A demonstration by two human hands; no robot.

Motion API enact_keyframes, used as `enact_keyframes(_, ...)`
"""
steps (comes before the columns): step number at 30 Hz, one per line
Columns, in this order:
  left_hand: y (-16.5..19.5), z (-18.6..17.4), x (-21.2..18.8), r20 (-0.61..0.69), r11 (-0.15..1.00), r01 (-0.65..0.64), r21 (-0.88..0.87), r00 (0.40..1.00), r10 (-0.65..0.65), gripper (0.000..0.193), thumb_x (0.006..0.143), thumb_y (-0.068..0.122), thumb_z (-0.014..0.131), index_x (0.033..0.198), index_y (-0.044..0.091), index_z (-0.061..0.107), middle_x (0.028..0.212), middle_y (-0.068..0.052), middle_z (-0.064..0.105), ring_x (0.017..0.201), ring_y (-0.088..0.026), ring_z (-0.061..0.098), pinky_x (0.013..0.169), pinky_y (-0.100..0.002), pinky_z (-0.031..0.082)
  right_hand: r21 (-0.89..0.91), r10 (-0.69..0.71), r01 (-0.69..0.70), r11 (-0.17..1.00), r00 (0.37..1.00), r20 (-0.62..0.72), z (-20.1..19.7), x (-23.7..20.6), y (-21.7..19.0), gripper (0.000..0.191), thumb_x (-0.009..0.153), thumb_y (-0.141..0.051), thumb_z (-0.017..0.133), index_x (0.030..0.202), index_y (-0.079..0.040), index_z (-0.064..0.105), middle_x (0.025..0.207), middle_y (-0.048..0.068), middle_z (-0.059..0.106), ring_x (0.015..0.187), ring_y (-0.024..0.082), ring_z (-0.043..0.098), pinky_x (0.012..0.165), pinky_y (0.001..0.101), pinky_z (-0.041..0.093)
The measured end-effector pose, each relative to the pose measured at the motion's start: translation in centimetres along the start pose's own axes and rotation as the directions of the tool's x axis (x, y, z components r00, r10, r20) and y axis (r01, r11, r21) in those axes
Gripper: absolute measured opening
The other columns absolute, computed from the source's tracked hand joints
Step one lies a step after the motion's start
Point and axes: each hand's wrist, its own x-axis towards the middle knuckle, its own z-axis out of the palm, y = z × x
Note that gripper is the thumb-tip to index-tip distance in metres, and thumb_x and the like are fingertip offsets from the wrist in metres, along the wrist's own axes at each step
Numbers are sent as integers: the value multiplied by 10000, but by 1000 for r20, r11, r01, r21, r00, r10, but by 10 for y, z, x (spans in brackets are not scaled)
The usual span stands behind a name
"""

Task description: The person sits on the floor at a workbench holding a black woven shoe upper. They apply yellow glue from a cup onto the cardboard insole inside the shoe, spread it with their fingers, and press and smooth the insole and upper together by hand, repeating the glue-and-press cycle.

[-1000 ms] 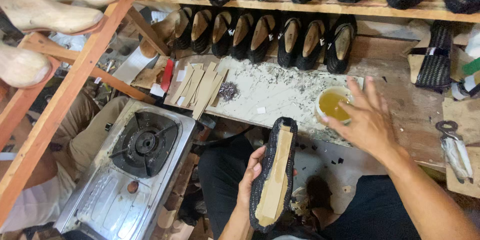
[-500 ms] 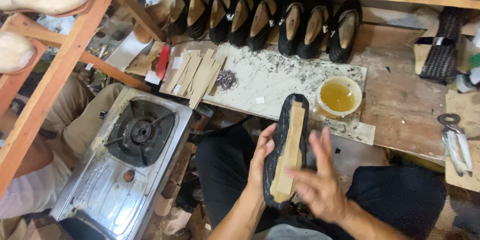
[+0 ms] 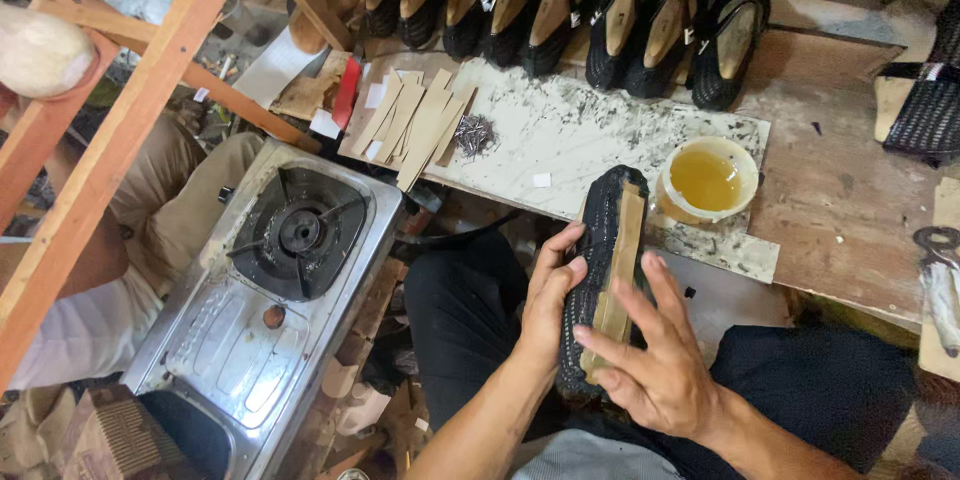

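A black woven shoe upper (image 3: 600, 230) on a last lies sole-up over my lap, with a tan insole strip (image 3: 620, 270) along its bottom. My left hand (image 3: 550, 295) grips the shoe's left side. My right hand (image 3: 655, 360) lies with fingers spread flat on the lower part of the tan strip. Just beyond the shoe's toe stands a round bowl of yellow glue (image 3: 706, 180) on the speckled work board (image 3: 560, 130).
A row of black shoes (image 3: 560, 10) lines the back of the bench. Tan strips (image 3: 415, 125) and a heap of small nails (image 3: 474, 135) lie on the board. A gas stove (image 3: 265, 290) sits at left beside a seated person's leg (image 3: 170, 200). Scissors (image 3: 940, 280) lie at right.
My right hand left the glue bowl and came down onto the tan strip on the shoe. The view shifted lower; the left hand kept its hold.
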Motion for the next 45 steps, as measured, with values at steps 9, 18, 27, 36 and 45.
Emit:
enact_keyframes(9, 1, -6, 1, 15, 995, 74, -59, 997, -74, 472, 960, 160, 529, 1419, 48, 521, 1328, -123, 596, 1163, -198, 591, 1017, -340, 484, -82, -196, 198, 977, 980, 33, -2, 2, -10, 304, 905, -393, 676, 1151, -231, 754, 1622, 49, 346, 1577, 348, 184, 1298, 578, 152)
enact_keyframes(18, 13, -11, -23, 179, 891, 184, -415, 977, -119, 605, 964, 358, 578, 1496, 137, 394, 1399, -191, 569, 1157, -421, 647, 967, -469, 561, -517, 376, -345, 783, 925, -47, -53, 33, 95, 495, 901, -494, 681, 1136, -66, 761, 1612, 182, 412, 1547, 420, 287, 1250, 581, 242)
enact_keyframes(27, 20, -8, -22, 172, 838, 165, -520, 981, -87, 656, 961, 367, 588, 1535, 127, 380, 1411, -204, 570, 1107, -470, 667, 894, -456, 603, -395, 572, -542, 742, 819, -48, -69, 34, 116, 571, 1023, -567, 465, 921, -111, 794, 1669, 50, 359, 1592, 383, 180, 1270, 607, 151)
enact_keyframes(36, 4, 6, -1, 164, 840, 175, -514, 981, -104, 643, 959, 321, 514, 1545, 101, 364, 1413, -241, 577, 1168, -420, 656, 995, -473, 554, 512, 448, -407, 756, 893, 49, -17, 0, 35, 581, 1064, -569, 396, 1231, -113, 715, 1741, 159, 132, 1601, 369, 119, 1255, 581, 153)
enact_keyframes(45, -2, 1, 21, -36, 890, 29, -456, 998, -51, 540, 981, 268, 488, 1486, 95, 409, 1351, -214, 591, 1149, -351, 641, 983, -467, 539, 25, 125, -123, 992, 985, -122, 20, -23, -6, 371, 1068, -390, 492, 1260, -166, 718, 1664, 146, 317, 1587, 426, 217, 1284, 586, 197)
